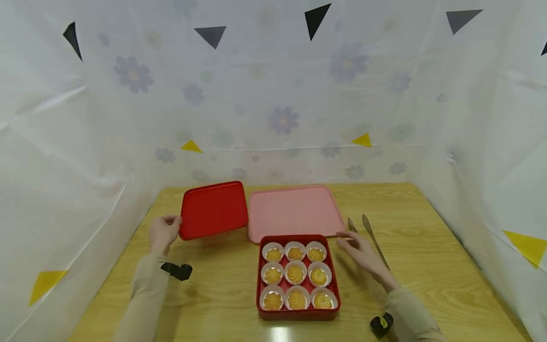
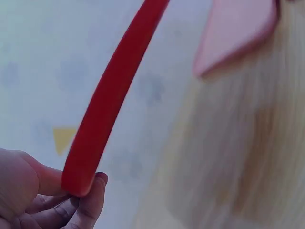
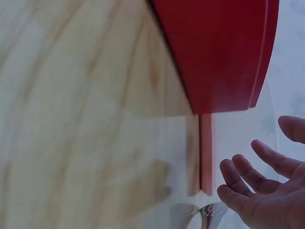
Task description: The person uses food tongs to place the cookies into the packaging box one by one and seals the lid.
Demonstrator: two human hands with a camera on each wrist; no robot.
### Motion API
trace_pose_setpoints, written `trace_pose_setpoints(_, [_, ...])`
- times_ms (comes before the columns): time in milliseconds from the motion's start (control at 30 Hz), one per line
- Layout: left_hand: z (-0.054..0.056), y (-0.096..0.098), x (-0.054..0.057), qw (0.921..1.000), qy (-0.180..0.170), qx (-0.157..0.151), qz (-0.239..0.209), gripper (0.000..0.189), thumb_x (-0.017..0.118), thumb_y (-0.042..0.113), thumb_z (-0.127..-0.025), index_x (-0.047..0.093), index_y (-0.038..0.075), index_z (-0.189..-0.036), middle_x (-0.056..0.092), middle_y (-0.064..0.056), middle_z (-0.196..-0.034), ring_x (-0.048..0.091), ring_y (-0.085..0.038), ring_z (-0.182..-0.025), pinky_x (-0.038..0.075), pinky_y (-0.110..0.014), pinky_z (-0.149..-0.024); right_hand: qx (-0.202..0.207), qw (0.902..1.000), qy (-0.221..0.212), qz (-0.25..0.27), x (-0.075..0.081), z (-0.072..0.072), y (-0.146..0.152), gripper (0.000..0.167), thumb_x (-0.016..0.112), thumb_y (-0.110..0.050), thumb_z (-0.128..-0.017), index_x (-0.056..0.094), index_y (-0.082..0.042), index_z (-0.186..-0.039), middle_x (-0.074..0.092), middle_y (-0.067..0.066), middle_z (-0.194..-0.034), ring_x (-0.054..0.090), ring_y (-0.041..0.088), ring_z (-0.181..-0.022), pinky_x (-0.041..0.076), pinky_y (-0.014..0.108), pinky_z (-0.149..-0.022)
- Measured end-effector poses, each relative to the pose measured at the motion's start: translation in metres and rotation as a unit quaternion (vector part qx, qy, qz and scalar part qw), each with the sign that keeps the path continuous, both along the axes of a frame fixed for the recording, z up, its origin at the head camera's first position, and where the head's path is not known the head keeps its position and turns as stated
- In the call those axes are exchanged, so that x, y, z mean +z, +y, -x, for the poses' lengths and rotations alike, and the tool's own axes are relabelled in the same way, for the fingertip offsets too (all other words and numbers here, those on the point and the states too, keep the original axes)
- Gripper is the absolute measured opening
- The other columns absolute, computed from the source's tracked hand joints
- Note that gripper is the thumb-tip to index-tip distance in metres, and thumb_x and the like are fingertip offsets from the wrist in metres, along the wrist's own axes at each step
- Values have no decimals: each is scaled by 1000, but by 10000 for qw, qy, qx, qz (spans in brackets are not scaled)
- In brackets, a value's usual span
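My left hand grips the left edge of a red box lid, which is tilted above the table. In the left wrist view the thumb and fingers pinch a corner of the lid. A square red box stands open in front, with several piped cookies in white paper cups set in rows. My right hand hovers to the right of the box, fingers relaxed and apart, holding nothing. In the right wrist view the hand is clear of the box wall.
A pink tray lies behind the box. Metal tongs lie at the right, partly hidden by my right hand. The wooden table is enclosed by white patterned sheeting at the back and sides.
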State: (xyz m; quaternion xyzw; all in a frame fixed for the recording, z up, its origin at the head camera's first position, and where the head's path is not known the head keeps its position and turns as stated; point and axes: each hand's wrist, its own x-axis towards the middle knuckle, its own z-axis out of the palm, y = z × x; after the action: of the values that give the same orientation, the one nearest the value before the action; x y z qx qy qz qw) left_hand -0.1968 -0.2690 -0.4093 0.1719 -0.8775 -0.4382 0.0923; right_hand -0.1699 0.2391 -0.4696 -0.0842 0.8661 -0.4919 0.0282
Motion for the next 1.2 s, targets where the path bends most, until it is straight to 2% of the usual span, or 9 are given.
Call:
trace_pose_setpoints(100, [-1, 23, 14, 9988, 337, -214, -297, 33, 57, 15, -100, 68, -10, -118, 70, -30, -112, 54, 2, -71, 46, -17, -66, 66, 10000, 13, 45, 9, 2, -6, 44, 54, -29, -104, 59, 0, -136, 65, 20, -132, 61, 34, -120, 51, 36, -94])
trace_pose_setpoints(233, [-1, 58, 22, 9945, 649, -558, -603, 31, 57, 14, -100, 69, -8, -118, 70, -29, -110, 56, 2, -73, 47, -18, -69, 355, 9992, -34, 193, 23, 7, -18, 45, 49, -33, -106, 61, 0, -134, 66, 21, -130, 62, 35, -119, 51, 47, -98])
trace_pose_setpoints(333, [-2, 83, 21, 9916, 815, -753, -670, 27, 59, 14, -100, 72, -5, -115, 72, -27, -106, 60, -4, -75, 47, -22, -70, 568, 9979, 36, 304, 30, 13, -28, 42, 46, -31, -107, 64, 2, -127, 66, 24, -124, 62, 35, -108, 50, 49, -95])
trace_pose_setpoints(467, [-4, 113, 19, 9873, 952, -985, -803, 25, 62, 14, -98, 74, -1, -113, 74, -23, -101, 64, -12, -78, 48, -25, -70, 660, 9963, 123, 542, 40, 24, -40, 40, 43, -27, -108, 66, 3, -118, 65, 23, -103, 57, 25, -84, 49, 32, -80])
trace_pose_setpoints(567, [-5, 129, 17, 9841, 1016, -1137, -911, 23, 64, 13, -97, 75, 0, -111, 74, -22, -99, 66, -15, -80, 49, -25, -69, 618, 9949, -53, 792, 47, 30, -45, 41, 43, -29, -108, 66, 5, -114, 60, 16, -87, 51, 21, -72, 48, 28, -72])
trace_pose_setpoints(700, [-7, 143, 14, 9802, 1050, -1326, -1029, 22, 64, 11, -96, 75, 0, -110, 75, -22, -97, 68, -18, -81, 50, -24, -68, 636, 9909, -320, 1139, 48, 34, -46, 41, 48, -31, -107, 57, 3, -85, 49, 5, -69, 45, 14, -64, 53, 34, -75])
trace_pose_setpoints(767, [-8, 146, 13, 9785, 1048, -1421, -1070, 23, 64, 12, -96, 75, 0, -113, 75, -21, -97, 69, -19, -82, 50, -23, -69, 692, 9880, -334, 1338, 47, 35, -44, 41, 50, -29, -106, 50, 2, -79, 43, 0, -63, 40, 10, -60, 53, 33, -75])
trace_pose_setpoints(1000, [-12, 146, 11, 9612, 1227, -2080, -1334, 32, 68, 16, -95, 70, 3, -125, 76, -19, -102, 73, -23, -92, 55, -21, -78, 928, 9763, -17, 1956, 49, 31, -34, 30, 50, -18, -105, 60, 10, -101, 48, -4, -62, 37, 10, -53, 45, 25, -58])
trace_pose_setpoints(1200, [-13, 141, 5, 9405, 1933, -2685, -776, 33, 69, 16, -94, 71, 3, -124, 77, -17, -102, 70, -24, -85, 54, -26, -80, 1283, 9625, 421, 2354, 54, 22, -20, 39, 51, -10, -104, 54, 18, -132, 65, -1, -69, 57, 17, -56, 54, 30, -59])
